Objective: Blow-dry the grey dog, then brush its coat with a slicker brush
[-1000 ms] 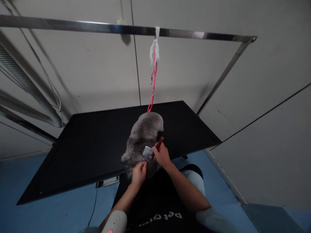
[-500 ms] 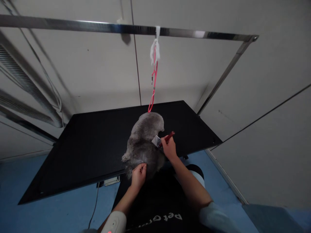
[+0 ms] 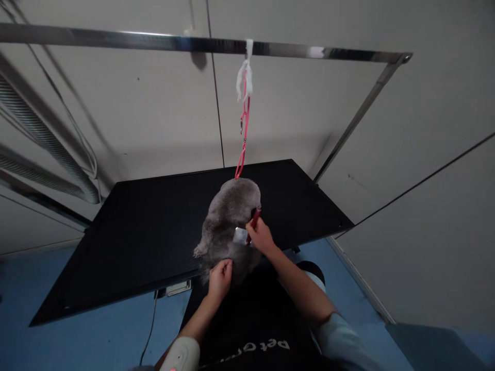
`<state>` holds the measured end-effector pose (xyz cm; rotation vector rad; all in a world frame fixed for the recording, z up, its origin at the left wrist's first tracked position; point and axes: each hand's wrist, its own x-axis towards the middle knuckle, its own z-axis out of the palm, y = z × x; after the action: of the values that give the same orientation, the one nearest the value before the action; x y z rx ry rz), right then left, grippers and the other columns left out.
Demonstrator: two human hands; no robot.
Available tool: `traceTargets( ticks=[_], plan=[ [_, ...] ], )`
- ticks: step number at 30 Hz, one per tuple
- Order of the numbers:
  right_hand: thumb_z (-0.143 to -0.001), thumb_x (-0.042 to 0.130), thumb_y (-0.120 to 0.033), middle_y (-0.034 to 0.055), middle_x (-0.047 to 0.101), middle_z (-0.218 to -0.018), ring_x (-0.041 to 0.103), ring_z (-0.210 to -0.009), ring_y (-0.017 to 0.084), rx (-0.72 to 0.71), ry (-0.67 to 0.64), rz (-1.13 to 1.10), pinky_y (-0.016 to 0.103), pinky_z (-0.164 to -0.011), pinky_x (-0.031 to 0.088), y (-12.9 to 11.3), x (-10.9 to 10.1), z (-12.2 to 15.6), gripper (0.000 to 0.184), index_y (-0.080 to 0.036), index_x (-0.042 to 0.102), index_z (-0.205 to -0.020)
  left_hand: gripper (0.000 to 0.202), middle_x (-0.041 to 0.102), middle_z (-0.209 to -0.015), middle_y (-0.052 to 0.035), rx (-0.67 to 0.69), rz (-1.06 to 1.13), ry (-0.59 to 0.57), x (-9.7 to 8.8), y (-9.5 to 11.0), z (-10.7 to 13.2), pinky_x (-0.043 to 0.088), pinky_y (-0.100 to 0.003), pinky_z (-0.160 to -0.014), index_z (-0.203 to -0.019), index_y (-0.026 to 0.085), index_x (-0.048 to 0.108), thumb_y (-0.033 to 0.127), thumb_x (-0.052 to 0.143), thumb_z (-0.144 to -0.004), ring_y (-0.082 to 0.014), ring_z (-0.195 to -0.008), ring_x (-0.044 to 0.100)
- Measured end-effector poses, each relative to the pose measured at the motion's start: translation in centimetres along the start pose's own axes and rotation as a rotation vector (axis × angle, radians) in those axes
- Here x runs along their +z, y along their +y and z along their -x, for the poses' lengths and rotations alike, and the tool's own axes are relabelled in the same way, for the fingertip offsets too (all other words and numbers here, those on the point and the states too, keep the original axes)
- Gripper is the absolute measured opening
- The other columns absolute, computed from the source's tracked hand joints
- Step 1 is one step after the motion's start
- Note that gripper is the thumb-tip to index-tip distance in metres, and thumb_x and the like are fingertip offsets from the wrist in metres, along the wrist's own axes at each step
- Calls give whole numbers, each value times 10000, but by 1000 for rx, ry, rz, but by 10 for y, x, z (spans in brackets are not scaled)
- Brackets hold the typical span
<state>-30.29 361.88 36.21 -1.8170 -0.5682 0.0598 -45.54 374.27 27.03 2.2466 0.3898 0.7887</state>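
Note:
A small grey dog (image 3: pixel 235 201) with woolly fur sits at the near edge of a black grooming table (image 3: pixel 154 221); its face is not visible. In my right hand (image 3: pixel 261 237) is a slicker brush (image 3: pixel 240 235) with a red handle and a pale square head. The brush head lies against the fur of the dog's nearer part. My left hand (image 3: pixel 220 278) is closed, its fingers pinching the dog's fur at the end closest to me, just below the brush.
A metal bar (image 3: pixel 162 42) spans above the table, and a pink grooming loop (image 3: pixel 245 129) hangs from it by a white cloth strip (image 3: pixel 244 80) down to the dog. Ribbed hoses (image 3: pixel 42 134) run along the left wall. A cable (image 3: pixel 150 330) trails over the blue floor.
My right hand has moved left and slightly down, bringing the brush across the fur toward the middle of the dog, its handle now more upright. My left hand stays in place.

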Motion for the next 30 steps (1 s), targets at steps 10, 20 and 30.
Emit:
traceTargets(
  ticks=[10, 20, 30],
  plan=[
    [-801, 513, -335, -2, 612, -756, 585, -666, 150, 0, 170, 10, 268, -651, 445, 2, -7, -8, 173, -211, 522, -923, 269, 501, -522, 38, -93, 52, 24, -2, 0, -1, 387, -218, -470, -895, 138, 609, 334, 440, -819, -114, -446, 474],
    [-821, 508, -332, -8, 618, -734, 596, -650, 138, -57, -12, 2, 241, -629, 440, -7, 0, -3, 151, -216, 517, -916, 497, 422, -517, 74, -159, 123, -31, -1, -8, 5, 359, -208, -475, -1288, 91, 458, 287, 422, -833, -99, -448, 438],
    [-796, 555, -289, 11, 657, -765, 617, -679, 150, -57, -160, 115, 237, -628, 426, -23, -3, 5, 114, -213, 544, -881, 539, 418, -531, 74, -167, 130, -34, 1, -12, 8, 371, -217, -482, -1306, 75, 443, 336, 413, -835, -103, -453, 439]
  ],
)
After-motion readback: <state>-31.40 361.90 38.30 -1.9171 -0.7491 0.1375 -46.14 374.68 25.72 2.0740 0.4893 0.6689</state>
